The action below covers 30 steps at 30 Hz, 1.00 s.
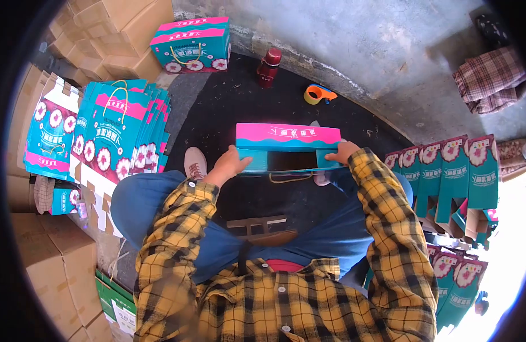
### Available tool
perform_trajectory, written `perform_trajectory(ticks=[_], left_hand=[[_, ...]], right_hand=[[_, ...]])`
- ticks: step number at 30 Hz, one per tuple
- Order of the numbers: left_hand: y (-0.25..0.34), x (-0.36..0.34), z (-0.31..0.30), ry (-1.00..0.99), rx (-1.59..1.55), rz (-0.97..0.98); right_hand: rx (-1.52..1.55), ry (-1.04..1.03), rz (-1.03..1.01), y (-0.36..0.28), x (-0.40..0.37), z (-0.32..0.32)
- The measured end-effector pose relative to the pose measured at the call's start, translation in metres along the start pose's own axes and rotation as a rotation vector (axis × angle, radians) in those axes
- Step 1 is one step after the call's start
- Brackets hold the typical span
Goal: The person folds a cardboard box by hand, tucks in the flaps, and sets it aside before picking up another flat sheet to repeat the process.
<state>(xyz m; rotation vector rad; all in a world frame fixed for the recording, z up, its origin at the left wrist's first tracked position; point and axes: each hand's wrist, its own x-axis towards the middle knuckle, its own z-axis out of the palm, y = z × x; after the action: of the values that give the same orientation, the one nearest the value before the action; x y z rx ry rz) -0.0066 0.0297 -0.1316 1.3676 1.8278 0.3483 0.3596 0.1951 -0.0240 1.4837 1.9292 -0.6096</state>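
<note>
Between my knees is a teal and pink gift box (288, 135) with its top partly open; a dark gap shows between the two folded end flaps. My left hand (226, 165) grips the box's left end, thumb on the teal flap and fingers around the outside. At the right end, my right hand (344, 153) holds it the same way, thumb on the right flap. A cord handle (290, 179) hangs along the near side of the box. The pink flap stands up along the far side.
A finished-looking box (191, 47), a red thermos (268, 67) and an orange tape dispenser (318, 94) stand by the wall. Flat boxes (112, 131) lean at left beside brown cartons (60, 268). Part-folded boxes (454, 171) line the right.
</note>
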Motion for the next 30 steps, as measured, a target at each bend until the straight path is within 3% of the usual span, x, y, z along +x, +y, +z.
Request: perform_trajectory(ticks=[4, 11, 13, 16, 18, 19, 22, 24, 27, 30], left_hand=[[-0.001, 0.005, 0.001, -0.025, -0.053, -0.038], [-0.002, 0.014, 0.007, -0.026, -0.029, -0.110], [-0.016, 0.034, 0.017, 0.048, -0.018, 0.084], [0.020, 0.025, -0.002, 0.073, -0.010, 0.156], [0.053, 0.022, -0.006, 0.109, -0.025, 0.211], [0.070, 0.025, -0.002, 0.164, -0.060, 0.256], [0.125, 0.043, 0.012, 0.264, -0.060, 0.405], [0.134, 0.053, 0.040, 0.251, -0.111, 0.475], [0.160, 0.065, 0.085, 0.208, -0.220, 0.532], [0.157, 0.082, 0.151, 0.076, -0.287, 0.622]], right_hand=[[-0.073, 0.148, 0.102, 0.001, 0.001, 0.002], [0.063, 0.119, 0.045, 0.040, 0.058, 0.038], [0.298, 0.086, -0.184, 0.060, 0.059, 0.034], [0.289, 0.195, -0.018, 0.071, 0.037, 0.019], [0.257, 0.279, -0.016, 0.089, 0.026, 0.003], [0.221, 0.211, 0.058, 0.096, 0.015, -0.016], [0.123, 0.476, 0.072, 0.153, 0.021, -0.035], [0.150, 0.657, 0.059, 0.183, 0.014, -0.028], [0.332, 0.759, 0.018, 0.230, 0.005, -0.010], [0.498, 0.891, 0.028, 0.288, 0.020, 0.073]])
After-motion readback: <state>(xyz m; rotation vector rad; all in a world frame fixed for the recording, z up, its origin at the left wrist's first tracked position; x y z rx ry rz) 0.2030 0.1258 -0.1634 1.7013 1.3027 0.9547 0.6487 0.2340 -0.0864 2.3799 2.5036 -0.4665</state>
